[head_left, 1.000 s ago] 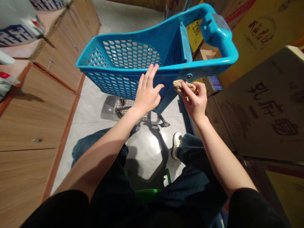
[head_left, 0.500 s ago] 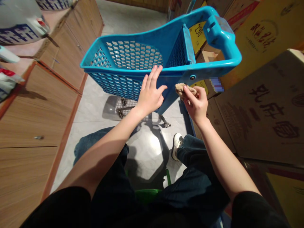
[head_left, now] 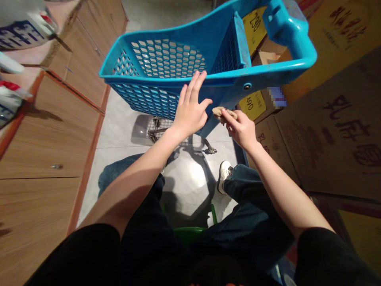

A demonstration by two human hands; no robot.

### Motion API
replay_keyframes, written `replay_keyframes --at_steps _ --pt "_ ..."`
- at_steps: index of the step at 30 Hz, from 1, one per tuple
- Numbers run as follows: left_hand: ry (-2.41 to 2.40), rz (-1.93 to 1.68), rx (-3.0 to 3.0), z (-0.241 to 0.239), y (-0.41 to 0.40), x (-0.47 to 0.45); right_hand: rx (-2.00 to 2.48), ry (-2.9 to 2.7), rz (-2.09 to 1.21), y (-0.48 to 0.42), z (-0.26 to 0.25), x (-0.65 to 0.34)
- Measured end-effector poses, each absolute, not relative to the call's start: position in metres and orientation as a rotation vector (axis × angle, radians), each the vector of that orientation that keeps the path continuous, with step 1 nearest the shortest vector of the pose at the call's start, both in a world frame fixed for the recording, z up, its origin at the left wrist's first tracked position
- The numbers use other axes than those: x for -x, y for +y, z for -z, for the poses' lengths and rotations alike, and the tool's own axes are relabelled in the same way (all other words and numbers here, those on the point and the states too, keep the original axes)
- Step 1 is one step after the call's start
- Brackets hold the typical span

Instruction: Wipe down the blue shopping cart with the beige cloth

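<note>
A blue plastic shopping cart (head_left: pixel 166 85) with a mesh basket stands in front of me, its handle (head_left: pixel 290 33) at the upper right. My left hand (head_left: pixel 190 109) lies flat against the cart's near side, fingers stretched up to the rim. My right hand (head_left: pixel 241 127) is closed on a crumpled brownish cloth (head_left: pixel 222 113) and presses it against the cart's blue side panel, just right of my left hand's thumb. I am seated, with my jeans-clad legs and a white shoe (head_left: pixel 224 174) below the cart.
Wooden cabinets (head_left: pixel 47 139) line the left, with packaged goods (head_left: pixel 20 28) on their top. Stacked cardboard boxes (head_left: pixel 333 127) with printed characters and yellow price tags (head_left: pixel 251 105) fill the right. The grey tiled floor (head_left: pixel 119 131) runs between them. A green stool edge (head_left: pixel 190 230) shows under me.
My right hand has slid the cloth down and to the left along the cart's side panel, closer to my left hand. My left hand has stayed flat on the cart.
</note>
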State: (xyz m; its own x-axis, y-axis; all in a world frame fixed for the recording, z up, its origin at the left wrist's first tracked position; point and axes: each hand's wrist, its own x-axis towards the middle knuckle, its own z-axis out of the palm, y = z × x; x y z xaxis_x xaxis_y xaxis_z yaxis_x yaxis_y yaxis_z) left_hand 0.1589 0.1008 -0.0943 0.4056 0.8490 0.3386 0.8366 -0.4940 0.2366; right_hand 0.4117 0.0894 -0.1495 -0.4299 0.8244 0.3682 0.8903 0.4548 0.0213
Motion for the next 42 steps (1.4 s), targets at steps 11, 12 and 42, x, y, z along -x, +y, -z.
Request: replay_keyframes --at_steps 11,12,42 --pt "1.574 -0.393 -2.671 0.085 0.091 -0.15 1.639 -2.698 0.199 0.086 0.16 -0.402" --pt "1.56 -0.371 -2.681 0.088 0.091 -0.15 1.644 -2.657 0.214 0.086 0.158 -0.403" --pt "1.292 -0.424 -2.818 0.134 0.096 -0.142 1.713 -2.846 0.101 0.083 0.161 -0.39"
